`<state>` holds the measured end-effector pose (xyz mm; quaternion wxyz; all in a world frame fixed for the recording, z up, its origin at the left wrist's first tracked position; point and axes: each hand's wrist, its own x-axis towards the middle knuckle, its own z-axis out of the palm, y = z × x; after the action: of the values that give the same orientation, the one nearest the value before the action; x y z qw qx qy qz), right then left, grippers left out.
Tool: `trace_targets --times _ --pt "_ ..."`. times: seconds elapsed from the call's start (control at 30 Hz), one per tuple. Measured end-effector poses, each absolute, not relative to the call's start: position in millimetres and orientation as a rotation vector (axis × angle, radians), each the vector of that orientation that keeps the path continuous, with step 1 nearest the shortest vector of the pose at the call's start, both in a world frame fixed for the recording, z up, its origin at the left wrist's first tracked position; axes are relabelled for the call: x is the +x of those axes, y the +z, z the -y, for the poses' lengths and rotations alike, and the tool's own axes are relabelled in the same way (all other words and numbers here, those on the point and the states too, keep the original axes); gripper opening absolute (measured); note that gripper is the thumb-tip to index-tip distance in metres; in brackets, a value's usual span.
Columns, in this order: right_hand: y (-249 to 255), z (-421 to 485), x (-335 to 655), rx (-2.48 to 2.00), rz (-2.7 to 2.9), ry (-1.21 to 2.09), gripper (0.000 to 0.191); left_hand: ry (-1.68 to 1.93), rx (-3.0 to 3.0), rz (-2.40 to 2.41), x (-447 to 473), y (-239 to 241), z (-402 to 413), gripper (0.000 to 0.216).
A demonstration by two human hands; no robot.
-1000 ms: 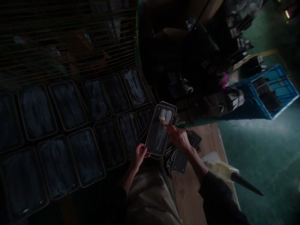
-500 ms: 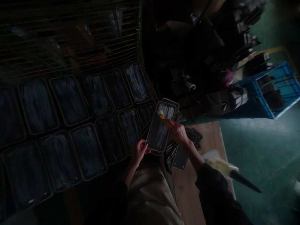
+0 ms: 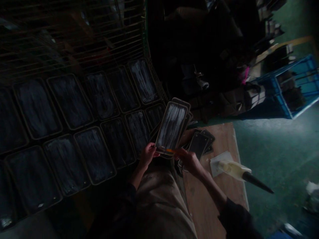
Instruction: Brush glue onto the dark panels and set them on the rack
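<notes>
My left hand grips the lower left corner of a dark rectangular panel with rounded corners, its face streaked with a whitish coating. More panels like it lie beneath, partly hidden. In my right hand is a brush with an orange handle, held at the panel's lower edge; its bristles are hard to make out in the dark. To the right, several uncoated dark panels lie in a loose pile on a wooden board.
Rows of coated panels rest on a wire rack at the left. On the board's right stands a pale bottle with a black pointed nozzle, over a white sheet. A blue crate sits on the green floor at the right.
My right hand has moved the brush from the panel's top down to its lower edge. White streaks now cover more of the panel. My left hand keeps its hold.
</notes>
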<state>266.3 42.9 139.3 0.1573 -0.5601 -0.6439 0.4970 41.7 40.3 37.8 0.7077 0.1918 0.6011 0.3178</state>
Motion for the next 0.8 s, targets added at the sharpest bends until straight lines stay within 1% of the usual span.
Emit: trace_targets --times 0.2,0.27,0.4,0.5,0.67,0.8 --pt "132 -117 295 -1.731 1.850 0.795 0.028 0.730 0.417 -1.330 43 35 -41 0.040" --pt "132 -138 295 -1.714 1.884 0.698 0.029 0.738 0.403 -1.331 43 33 -39 0.043" --pt "130 -158 289 -1.648 2.015 0.651 0.029 0.742 0.401 -1.345 46 31 -37 0.043" --pt "128 -145 286 -1.586 2.150 0.740 0.029 0.751 0.403 -1.352 48 33 -36 0.043" --pt "137 -73 280 -1.433 2.305 1.089 0.027 0.733 0.389 -1.359 49 37 -36 0.040" --pt "145 -28 282 -1.516 2.087 1.410 0.026 0.736 0.369 -1.377 49 36 -36 0.040"
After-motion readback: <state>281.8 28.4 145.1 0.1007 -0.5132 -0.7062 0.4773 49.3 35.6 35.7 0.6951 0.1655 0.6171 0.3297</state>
